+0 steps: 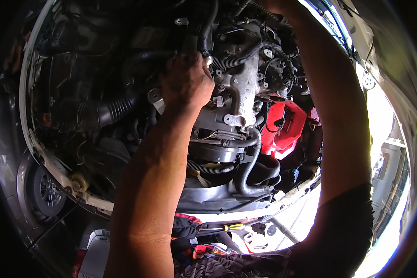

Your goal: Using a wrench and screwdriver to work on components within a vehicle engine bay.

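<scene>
My left hand [187,82] is closed over the engine, its fingers curled down and hidden from view. Beside its thumb and forefinger a small pale fitting [208,60] shows, where black corrugated tubing [238,60] meets a black hose [207,28]. What the fingers grip is covered by the hand. Reaching to the far side of the bay, my right arm [329,102] ends in my right hand [279,6], cut by the top edge with its fingers out of sight. Below my left hand lies the grey metal engine cover [245,85].
A red plastic part [282,127] sits right of the engine. Left is a ribbed black intake duct [104,111]. Near the front are a grey curved hose [250,173] and the fan shroud [204,197]. A yellow-handled screwdriver [233,227] lies beyond the bay's front edge.
</scene>
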A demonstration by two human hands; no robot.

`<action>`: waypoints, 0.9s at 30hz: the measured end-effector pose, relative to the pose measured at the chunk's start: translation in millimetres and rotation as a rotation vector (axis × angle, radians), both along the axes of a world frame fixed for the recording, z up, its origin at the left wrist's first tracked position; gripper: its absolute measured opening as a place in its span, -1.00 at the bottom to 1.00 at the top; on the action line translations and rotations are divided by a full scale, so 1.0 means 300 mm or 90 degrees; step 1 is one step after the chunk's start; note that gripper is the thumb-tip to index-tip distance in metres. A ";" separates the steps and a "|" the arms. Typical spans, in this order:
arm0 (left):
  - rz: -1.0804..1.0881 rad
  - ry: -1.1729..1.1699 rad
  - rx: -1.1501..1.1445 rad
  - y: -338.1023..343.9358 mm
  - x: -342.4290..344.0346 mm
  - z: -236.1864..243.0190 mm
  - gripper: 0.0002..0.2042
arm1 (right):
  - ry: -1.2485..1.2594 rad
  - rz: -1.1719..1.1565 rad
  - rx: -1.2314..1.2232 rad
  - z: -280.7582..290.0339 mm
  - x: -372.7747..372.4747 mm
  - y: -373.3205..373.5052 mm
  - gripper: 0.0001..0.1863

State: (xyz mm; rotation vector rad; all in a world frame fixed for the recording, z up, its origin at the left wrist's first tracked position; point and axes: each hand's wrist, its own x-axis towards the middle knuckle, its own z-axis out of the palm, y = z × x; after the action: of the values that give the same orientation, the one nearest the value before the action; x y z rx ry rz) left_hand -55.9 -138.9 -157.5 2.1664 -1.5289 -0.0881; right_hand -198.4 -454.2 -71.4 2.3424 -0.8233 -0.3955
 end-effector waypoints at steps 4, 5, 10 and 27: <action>0.003 0.016 0.032 0.001 -0.001 0.008 -0.81 | 0.127 0.118 -0.083 -0.051 -0.021 -0.062 -0.85; 0.002 0.017 0.027 0.002 0.000 0.009 -0.81 | 0.115 0.100 -0.066 -0.058 -0.028 -0.066 -0.85; 0.002 0.008 0.045 0.000 0.001 0.011 -0.79 | 0.047 0.067 -0.027 -0.061 -0.021 -0.064 -0.85; 0.009 0.026 0.043 -0.003 -0.003 0.014 -0.77 | -0.087 -0.232 0.036 -0.021 0.045 -0.010 -0.68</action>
State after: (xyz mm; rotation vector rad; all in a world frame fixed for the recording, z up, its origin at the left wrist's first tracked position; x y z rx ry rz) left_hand -56.9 -139.8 -153.4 2.2136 -1.5088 -0.1802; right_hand -184.8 -457.2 -77.8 2.2884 -1.3286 -0.4170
